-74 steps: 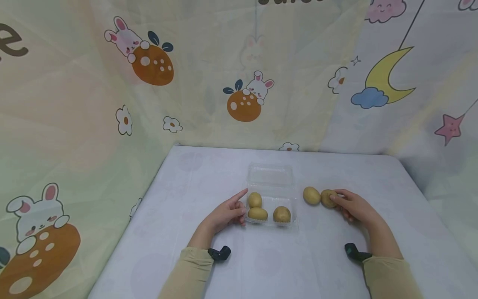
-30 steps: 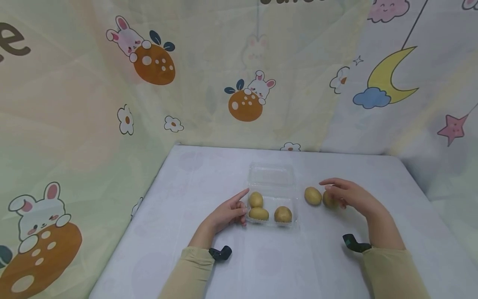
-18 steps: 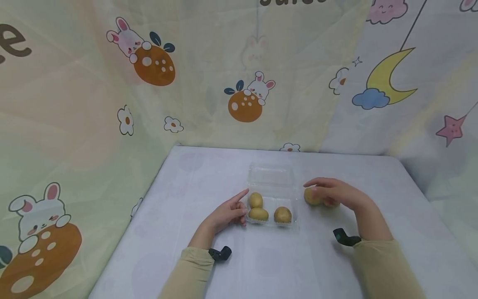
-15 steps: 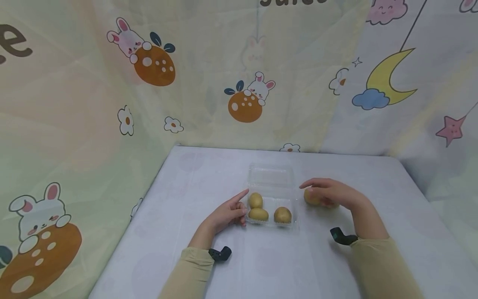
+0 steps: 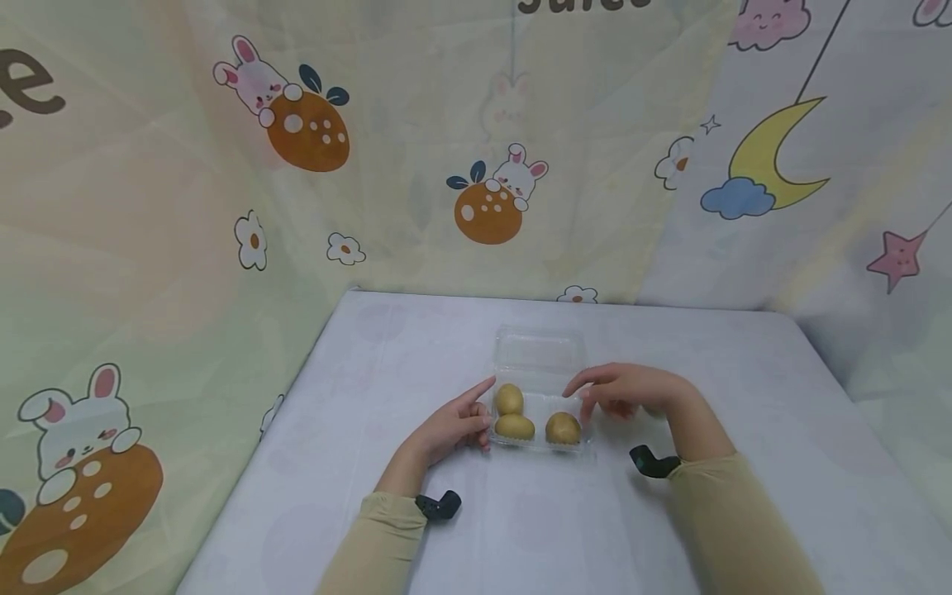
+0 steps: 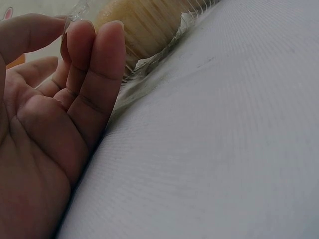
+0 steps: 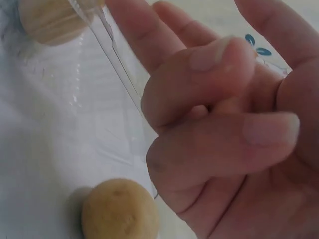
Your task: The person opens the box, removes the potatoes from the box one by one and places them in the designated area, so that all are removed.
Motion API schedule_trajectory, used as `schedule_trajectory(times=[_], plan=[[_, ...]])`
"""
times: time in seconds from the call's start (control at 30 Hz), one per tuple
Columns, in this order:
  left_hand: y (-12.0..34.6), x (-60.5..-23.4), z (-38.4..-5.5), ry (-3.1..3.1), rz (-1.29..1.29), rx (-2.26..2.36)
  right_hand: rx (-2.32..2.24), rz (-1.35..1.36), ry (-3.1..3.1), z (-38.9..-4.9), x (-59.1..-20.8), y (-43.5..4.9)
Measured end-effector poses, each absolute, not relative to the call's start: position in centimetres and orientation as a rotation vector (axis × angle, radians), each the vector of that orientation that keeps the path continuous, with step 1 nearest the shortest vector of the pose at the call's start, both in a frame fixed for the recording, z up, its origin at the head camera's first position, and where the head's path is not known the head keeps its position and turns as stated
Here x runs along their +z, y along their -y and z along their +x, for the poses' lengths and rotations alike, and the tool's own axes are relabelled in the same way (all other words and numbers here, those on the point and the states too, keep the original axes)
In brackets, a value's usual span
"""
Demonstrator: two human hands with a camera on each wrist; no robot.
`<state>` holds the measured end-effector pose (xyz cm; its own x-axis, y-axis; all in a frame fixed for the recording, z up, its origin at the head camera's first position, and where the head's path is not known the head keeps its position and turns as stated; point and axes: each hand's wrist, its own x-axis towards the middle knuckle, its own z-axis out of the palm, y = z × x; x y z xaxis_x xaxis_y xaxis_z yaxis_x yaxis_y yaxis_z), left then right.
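Note:
In the head view, a clear plastic clamshell box [image 5: 537, 402] lies with its lid [image 5: 539, 351] folded back. Three potatoes sit in its tray: one potato [image 5: 509, 399] and another potato [image 5: 515, 426] at the left, a third potato [image 5: 563, 428] at front right. My left hand [image 5: 449, 426] pinches the box's left edge, as the left wrist view shows. My right hand [image 5: 632, 392] is at the box's right edge, index finger extended and two fingers curled, holding nothing. Below it, a loose potato [image 7: 119, 211] shows in the right wrist view; in the head view the hand covers the loose potatoes.
A white cloth covers the table [image 5: 446, 330]. A printed curtain [image 5: 402, 149] with rabbits and a moon [image 5: 777, 157] hangs behind and at both sides. Black wrist cameras, such as the left one [image 5: 439, 505], stick out from both sleeves.
The right hand has let go of the right loose potato, lifted, and moved left over the loose potatoes to the box's right edge. The left hand has stayed at the box's left edge.

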<state>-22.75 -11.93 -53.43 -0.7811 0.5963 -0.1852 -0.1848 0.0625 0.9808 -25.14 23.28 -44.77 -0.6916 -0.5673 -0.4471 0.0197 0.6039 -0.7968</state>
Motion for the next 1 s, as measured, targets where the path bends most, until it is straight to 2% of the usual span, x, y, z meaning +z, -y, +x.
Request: schedule_trajectory(times=[0.3,1.0], plan=[[12.0,-53.4,-22.8,-1.771,0.412,1.783,-1.06,-0.308,-2.096,-25.6,-44.7,-21.7],[11.9,-53.4,-22.7,-1.787,0.408,1.776,-0.98,-0.365,-2.162,-26.6,-44.7,-21.4]])
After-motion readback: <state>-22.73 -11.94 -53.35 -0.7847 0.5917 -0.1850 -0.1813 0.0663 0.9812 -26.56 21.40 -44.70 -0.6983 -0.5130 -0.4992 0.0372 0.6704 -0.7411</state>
